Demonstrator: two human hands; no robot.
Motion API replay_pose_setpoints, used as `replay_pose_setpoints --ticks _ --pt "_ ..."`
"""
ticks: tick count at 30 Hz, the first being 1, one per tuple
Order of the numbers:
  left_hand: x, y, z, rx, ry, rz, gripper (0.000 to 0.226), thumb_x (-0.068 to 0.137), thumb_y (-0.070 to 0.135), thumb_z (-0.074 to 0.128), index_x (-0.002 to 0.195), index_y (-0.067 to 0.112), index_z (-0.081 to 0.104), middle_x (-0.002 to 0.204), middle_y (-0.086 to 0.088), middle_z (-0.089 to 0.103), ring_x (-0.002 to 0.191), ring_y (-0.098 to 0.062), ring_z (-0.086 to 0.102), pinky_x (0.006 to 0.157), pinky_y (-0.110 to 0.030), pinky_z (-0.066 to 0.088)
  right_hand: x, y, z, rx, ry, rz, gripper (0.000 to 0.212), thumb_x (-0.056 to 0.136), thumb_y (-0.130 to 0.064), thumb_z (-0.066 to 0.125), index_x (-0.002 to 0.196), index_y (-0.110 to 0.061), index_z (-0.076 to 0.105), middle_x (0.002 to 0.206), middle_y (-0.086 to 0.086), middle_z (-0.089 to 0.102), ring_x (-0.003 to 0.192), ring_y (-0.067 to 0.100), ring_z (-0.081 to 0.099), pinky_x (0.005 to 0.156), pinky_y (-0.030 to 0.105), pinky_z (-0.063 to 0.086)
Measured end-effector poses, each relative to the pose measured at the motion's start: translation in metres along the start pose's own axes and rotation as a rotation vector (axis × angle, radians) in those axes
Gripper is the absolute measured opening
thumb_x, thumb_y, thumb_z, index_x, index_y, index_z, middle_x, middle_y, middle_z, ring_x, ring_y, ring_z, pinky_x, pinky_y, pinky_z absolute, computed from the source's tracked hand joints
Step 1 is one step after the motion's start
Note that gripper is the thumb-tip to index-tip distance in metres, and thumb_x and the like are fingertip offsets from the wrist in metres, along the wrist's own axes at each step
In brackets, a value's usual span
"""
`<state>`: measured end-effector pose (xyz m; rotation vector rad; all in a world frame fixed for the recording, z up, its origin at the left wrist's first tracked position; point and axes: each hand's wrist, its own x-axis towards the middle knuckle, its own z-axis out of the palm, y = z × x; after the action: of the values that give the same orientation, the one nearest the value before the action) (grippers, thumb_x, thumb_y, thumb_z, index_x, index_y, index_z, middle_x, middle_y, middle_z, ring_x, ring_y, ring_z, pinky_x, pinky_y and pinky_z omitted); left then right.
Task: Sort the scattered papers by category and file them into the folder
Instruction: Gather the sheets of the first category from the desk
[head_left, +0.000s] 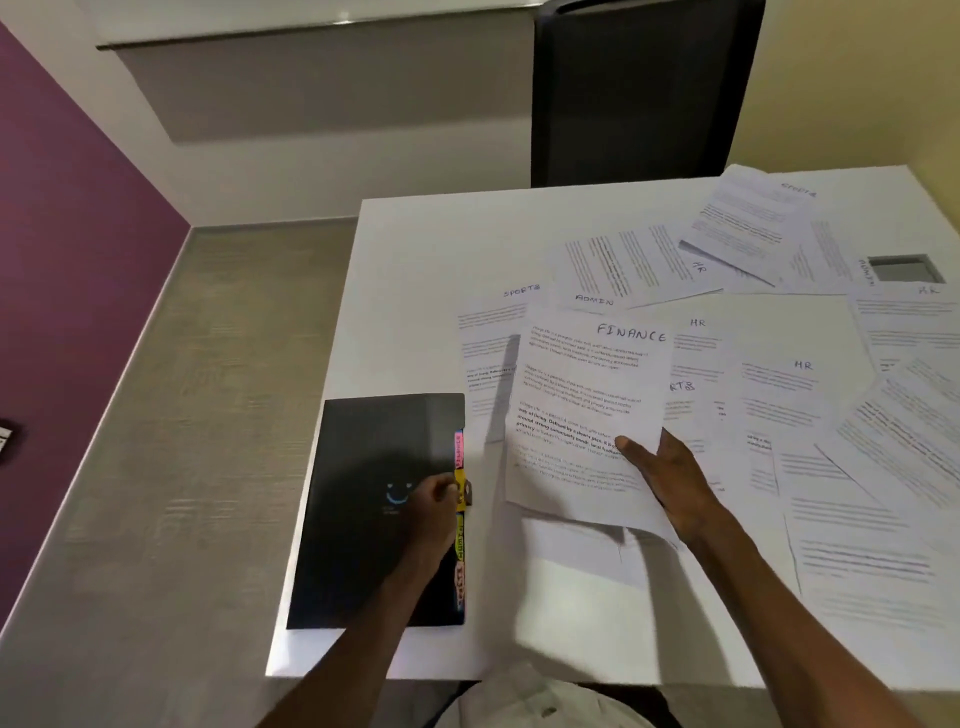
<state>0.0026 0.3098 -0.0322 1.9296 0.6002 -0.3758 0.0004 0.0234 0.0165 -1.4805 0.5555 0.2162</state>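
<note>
- Papers, white printed sheets with handwritten category words, lie scattered over the white table (415, 291) from about twelve to four o'clock of our hands; one headed FINANCE (587, 410) is lifted off the pile.
- Our right hand (670, 478) pinches that sheet at its lower right, thumb on top and fingers beneath.
- Our left hand (434, 512) rests on the black plastic folder (363, 499), which lies closed at about nine o'clock of the sheet, fingers curled at the yellow one of its coloured index tabs (459, 519); whether they pinch the tab or only touch it, we cannot tell.
- Risk, as we judge it: we hold the sheet by one corner, so it may sag, catch the cover's edge and crease.
- Risk: the tabs sit close together, and lifting at the yellow one rather than the pink one (458, 449) above it could file FINANCE in the wrong section.
- Edges: the folder's left and near sides lie close to the table's rim, so a push toward seven o'clock could slide it off.
- Room: a bare strip separates folder and papers; the cover can swing open toward nine o'clock.
</note>
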Motion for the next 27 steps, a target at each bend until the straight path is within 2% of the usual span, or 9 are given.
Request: replay_pose_setpoints --ticks 2,5,9,11,13,15,18,20,27 --pt "-0.001 -0.006 0.01 0.061 -0.12 0.057 0.025 0.097 0.007 0.05 0.113 0.008 0.069 0.106 -0.01 0.07 0.101 -0.028 0.066 0.087 -0.039 0.055 -0.004 0.005 0.014 0.037 0.03 0.03 0.034 0.093 -0.018 0.066 0.126 -0.019 0.06 0.11 -0.007 0.072 0.087 0.003 0.071 0.061 0.012 0.053" --pt "-0.007 -0.01 0.022 0.222 -0.169 0.169 0.027 0.098 -0.001 0.046 0.114 -0.003 0.068 0.112 -0.016 0.069 0.105 -0.029 0.063 0.087 -0.026 0.046 -0.008 0.011 0.034 0.027 0.047 0.06 0.034 0.091 -0.026 0.068 0.125 -0.019 0.063 0.109 -0.004 0.074 0.09 0.009 0.072 0.061 0.014 0.053" --pt "-0.007 -0.01 0.025 0.332 0.024 0.312 0.015 0.093 -0.003 0.057 0.094 -0.008 0.071 0.093 -0.023 0.07 0.086 -0.031 0.066 0.075 -0.036 0.053 -0.005 0.019 0.048 0.026 0.03 0.095 0.037 0.089 -0.031 0.071 0.123 -0.02 0.063 0.11 0.0 0.074 0.099 0.021 0.071 0.072 0.026 0.055" --pt "0.006 -0.017 0.019 0.405 0.135 0.361 0.007 0.086 0.001 0.068 0.092 -0.001 0.071 0.094 -0.019 0.068 0.084 -0.026 0.061 0.069 -0.037 0.053 -0.003 0.02 0.05 0.059 0.005 0.109 0.038 0.087 -0.031 0.071 0.123 -0.02 0.064 0.112 0.003 0.073 0.102 0.024 0.07 0.083 0.034 0.056" --pt "0.019 -0.028 0.013 0.555 0.17 0.351 0.024 0.08 0.01 0.074 0.103 0.012 0.07 0.11 -0.012 0.06 0.098 -0.029 0.055 0.074 -0.041 0.052 -0.005 0.021 0.047 0.126 -0.021 0.128 0.041 0.084 -0.029 0.073 0.124 -0.019 0.065 0.113 0.005 0.073 0.103 0.027 0.07 0.089 0.041 0.055" --pt "0.028 -0.037 0.009 0.682 0.227 0.28 0.039 0.077 0.026 0.076 0.114 0.022 0.063 0.126 -0.01 0.051 0.113 -0.033 0.048 0.085 -0.046 0.051 -0.009 0.02 0.042 0.155 -0.017 0.129 0.047 0.079 -0.031 0.075 0.123 -0.019 0.065 0.113 0.006 0.073 0.102 0.027 0.07 0.085 0.039 0.057" --pt "0.032 -0.039 0.003 0.753 0.247 0.125 0.074 0.075 0.048 0.075 0.136 0.02 0.044 0.15 -0.021 0.032 0.137 -0.044 0.031 0.105 -0.054 0.039 -0.014 0.018 0.032 0.149 -0.012 0.116 0.042 0.083 -0.027 0.072 0.124 -0.02 0.064 0.112 0.004 0.073 0.102 0.026 0.07 0.077 0.033 0.058" --pt "0.035 -0.038 0.002 0.745 0.197 0.071 0.088 0.076 0.054 0.073 0.146 0.019 0.032 0.155 -0.025 0.024 0.141 -0.046 0.025 0.109 -0.055 0.036 -0.018 0.017 0.025 0.166 -0.011 0.114 0.034 0.091 -0.02 0.066 0.125 -0.019 0.064 0.112 0.004 0.073 0.099 0.024 0.071 0.068 0.027 0.058" --pt "0.042 -0.027 -0.004 0.759 0.188 0.008 0.115 0.07 0.07 0.071 0.155 0.017 0.016 0.157 -0.026 0.018 0.14 -0.043 0.027 0.11 -0.049 0.033 -0.024 0.017 0.013 0.169 -0.013 0.132 0.033 0.093 -0.016 0.064 0.126 -0.017 0.063 0.112 0.007 0.073 0.097 0.027 0.071 0.067 0.031 0.059"
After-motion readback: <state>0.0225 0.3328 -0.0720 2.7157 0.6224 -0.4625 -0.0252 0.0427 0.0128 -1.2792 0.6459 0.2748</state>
